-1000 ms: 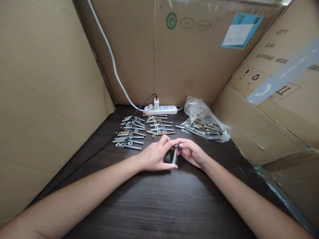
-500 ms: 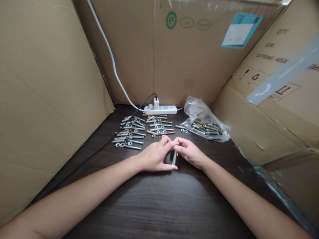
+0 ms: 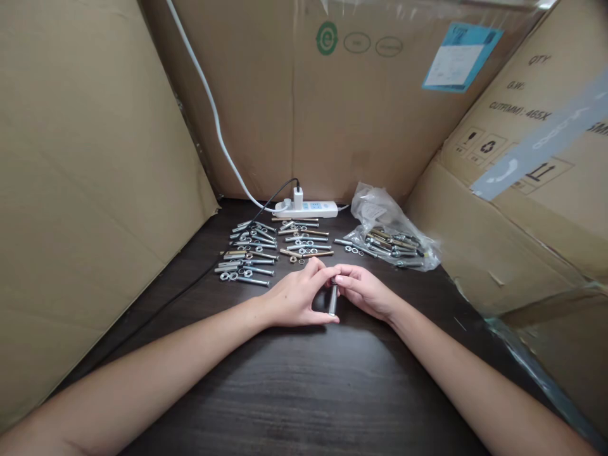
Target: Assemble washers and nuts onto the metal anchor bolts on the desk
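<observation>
A silver expansion bolt (image 3: 333, 300) stands nearly upright between my hands, just above the dark table. My left hand (image 3: 299, 294) grips it lengthwise, thumb against its near end and fingers around the far end. The fingers of my right hand (image 3: 363, 290) are closed at that far end, where a nut or washer, if there is one, is hidden. Beyond my left hand lie rows of loose bolts (image 3: 256, 282), sleeves (image 3: 225, 269), nuts (image 3: 248, 273) and washers (image 3: 233, 277). A second group of bolts (image 3: 316, 254) and sleeves lies just past my fingertips.
At the back right, a clear plastic bag (image 3: 380, 209) holds several more anchors. A white power strip (image 3: 327, 209) with a plugged-in charger (image 3: 298, 199) sits against the rear cardboard (image 3: 266, 126). A black cable (image 3: 180, 292) crosses the table on the left. Cardboard walls both sides.
My right fingers have shifted slightly at the bolt's far end, and a bit more of the bolt shows there. My left hand keeps its hold almost unmoved.
</observation>
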`<action>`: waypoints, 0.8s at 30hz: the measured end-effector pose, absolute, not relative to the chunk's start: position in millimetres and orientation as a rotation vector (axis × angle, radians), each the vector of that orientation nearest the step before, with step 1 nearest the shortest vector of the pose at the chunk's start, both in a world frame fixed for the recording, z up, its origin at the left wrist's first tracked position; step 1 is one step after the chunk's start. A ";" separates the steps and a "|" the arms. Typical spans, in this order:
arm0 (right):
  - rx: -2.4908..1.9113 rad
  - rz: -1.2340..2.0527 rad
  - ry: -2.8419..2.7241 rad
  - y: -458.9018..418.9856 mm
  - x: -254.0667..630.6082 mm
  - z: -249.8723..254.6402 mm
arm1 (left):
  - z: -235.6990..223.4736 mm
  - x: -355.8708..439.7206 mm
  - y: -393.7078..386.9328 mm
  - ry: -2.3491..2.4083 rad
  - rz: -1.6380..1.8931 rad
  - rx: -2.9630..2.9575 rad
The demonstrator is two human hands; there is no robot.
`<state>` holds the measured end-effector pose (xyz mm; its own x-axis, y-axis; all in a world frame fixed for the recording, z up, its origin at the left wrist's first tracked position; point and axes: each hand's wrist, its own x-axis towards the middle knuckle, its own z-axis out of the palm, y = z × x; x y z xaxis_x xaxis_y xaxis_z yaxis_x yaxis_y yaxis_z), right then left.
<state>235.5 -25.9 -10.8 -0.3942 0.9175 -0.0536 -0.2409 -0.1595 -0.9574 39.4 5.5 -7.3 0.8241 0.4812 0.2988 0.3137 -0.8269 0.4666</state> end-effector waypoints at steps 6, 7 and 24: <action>-0.915 1.653 -1.256 -25.0 234.4 -14.8 | -8.4 39.6 6.1 0.609 0.565 2.626; -0.927 1.641 -1.262 -25.1 234.1 -15.2 | -8.4 39.6 6.0 0.612 0.563 2.631; -0.839 1.758 -1.193 -24.2 239.8 -14.9 | -3.5 40.1 4.4 0.614 0.606 2.546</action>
<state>239.8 -24.2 -14.9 -0.4311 0.8994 -0.0725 -0.2646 -0.2027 -0.9428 40.1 4.4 -3.5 0.8043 0.5099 0.3053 0.3123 -0.7996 0.5129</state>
